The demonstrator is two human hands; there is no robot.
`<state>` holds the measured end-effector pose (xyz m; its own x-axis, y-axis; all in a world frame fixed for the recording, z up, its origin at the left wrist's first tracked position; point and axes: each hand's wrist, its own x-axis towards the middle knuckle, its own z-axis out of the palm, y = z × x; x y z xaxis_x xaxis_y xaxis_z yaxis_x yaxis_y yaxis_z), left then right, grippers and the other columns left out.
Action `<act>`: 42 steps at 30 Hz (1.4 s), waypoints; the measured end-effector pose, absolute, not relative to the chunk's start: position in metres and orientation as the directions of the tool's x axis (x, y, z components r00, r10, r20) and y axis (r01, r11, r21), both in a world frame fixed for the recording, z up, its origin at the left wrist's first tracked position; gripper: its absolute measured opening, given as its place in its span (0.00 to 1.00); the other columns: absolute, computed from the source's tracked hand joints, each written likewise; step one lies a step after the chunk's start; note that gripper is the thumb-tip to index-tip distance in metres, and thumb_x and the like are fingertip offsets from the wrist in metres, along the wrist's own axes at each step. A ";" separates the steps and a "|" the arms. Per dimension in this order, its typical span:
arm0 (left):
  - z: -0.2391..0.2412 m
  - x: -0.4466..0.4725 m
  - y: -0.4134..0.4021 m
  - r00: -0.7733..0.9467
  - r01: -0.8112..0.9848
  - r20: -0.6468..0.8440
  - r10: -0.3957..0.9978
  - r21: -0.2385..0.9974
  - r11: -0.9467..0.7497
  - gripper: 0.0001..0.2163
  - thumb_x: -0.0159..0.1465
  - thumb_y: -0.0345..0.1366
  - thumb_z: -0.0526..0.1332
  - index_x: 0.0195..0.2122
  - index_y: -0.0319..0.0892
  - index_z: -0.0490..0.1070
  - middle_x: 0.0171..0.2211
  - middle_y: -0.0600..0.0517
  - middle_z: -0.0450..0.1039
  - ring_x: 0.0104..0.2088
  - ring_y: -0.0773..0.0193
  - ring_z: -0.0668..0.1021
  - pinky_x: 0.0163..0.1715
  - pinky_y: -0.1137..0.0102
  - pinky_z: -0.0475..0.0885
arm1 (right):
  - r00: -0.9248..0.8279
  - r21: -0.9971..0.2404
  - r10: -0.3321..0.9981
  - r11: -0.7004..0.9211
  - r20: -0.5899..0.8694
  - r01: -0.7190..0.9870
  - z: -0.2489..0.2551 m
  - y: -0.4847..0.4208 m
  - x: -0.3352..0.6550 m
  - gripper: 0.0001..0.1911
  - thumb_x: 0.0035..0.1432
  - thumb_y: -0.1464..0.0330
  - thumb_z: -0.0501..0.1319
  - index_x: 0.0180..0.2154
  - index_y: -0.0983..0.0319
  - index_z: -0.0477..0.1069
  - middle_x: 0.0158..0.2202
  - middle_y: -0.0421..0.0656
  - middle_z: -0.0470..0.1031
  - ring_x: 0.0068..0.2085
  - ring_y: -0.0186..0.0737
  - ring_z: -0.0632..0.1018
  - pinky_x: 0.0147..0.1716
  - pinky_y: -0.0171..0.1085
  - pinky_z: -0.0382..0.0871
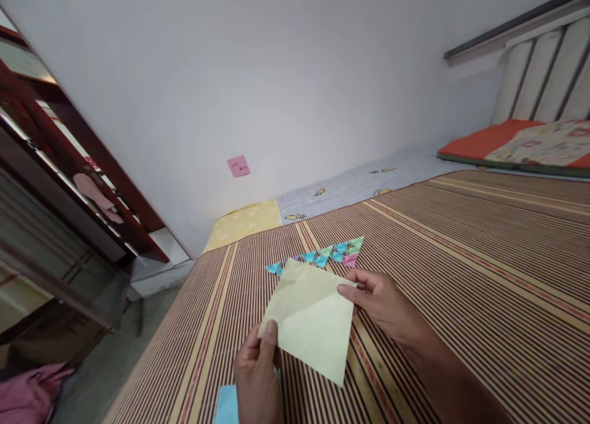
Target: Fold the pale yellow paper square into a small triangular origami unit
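A square sheet of pale yellow-green paper (313, 319) is held up between both hands above the striped mat. My left hand (260, 365) pinches its left corner, thumb on top. At the right corner, my right hand (375, 298) grips the sheet between thumb and fingers. Just beyond the sheet lie several small folded paper triangles (340, 252) in blue, green and pink, set in rows and partly hidden by the sheet. Blue paper (227, 405) rests on the mat beside my left wrist, partly covered by that hand.
The striped mat (442, 246) covers the bed. Behind it stands a white wall with a pink sticky note (238, 166). Folded orange and patterned bedding (520, 144) lies at the far right near a radiator (548, 74). Past the bed's left edge is the floor (152, 325).
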<state>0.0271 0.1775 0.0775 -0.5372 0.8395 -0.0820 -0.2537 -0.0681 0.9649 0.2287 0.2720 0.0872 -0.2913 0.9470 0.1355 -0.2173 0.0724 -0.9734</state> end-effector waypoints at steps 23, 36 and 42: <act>0.070 0.009 0.189 -0.649 -0.459 -0.154 0.745 0.861 -0.222 0.19 0.60 0.50 0.67 0.44 0.39 0.77 0.36 0.47 0.78 0.30 0.66 0.77 0.25 0.75 0.72 | -0.046 -0.962 0.980 0.178 0.191 -0.206 0.085 0.283 0.239 0.17 0.52 0.55 0.68 0.34 0.62 0.75 0.29 0.42 0.78 0.28 0.38 0.75 0.26 0.34 0.69; 0.078 0.049 0.185 -0.503 -0.468 -0.218 0.837 0.882 -0.052 0.27 0.46 0.37 0.77 0.48 0.38 0.77 0.38 0.42 0.83 0.40 0.49 0.83 0.37 0.63 0.78 | -0.370 -0.969 0.905 0.143 0.211 -0.202 0.092 0.267 0.233 0.16 0.56 0.56 0.67 0.30 0.62 0.73 0.27 0.38 0.72 0.28 0.36 0.72 0.28 0.33 0.64; 0.083 0.045 0.182 -0.457 -0.577 -0.244 0.855 0.813 -0.077 0.26 0.49 0.34 0.75 0.50 0.37 0.75 0.36 0.43 0.83 0.42 0.48 0.83 0.41 0.62 0.79 | -0.349 -0.965 0.911 0.148 0.218 -0.216 0.094 0.267 0.235 0.15 0.56 0.56 0.67 0.32 0.63 0.74 0.28 0.39 0.73 0.30 0.36 0.73 0.30 0.33 0.65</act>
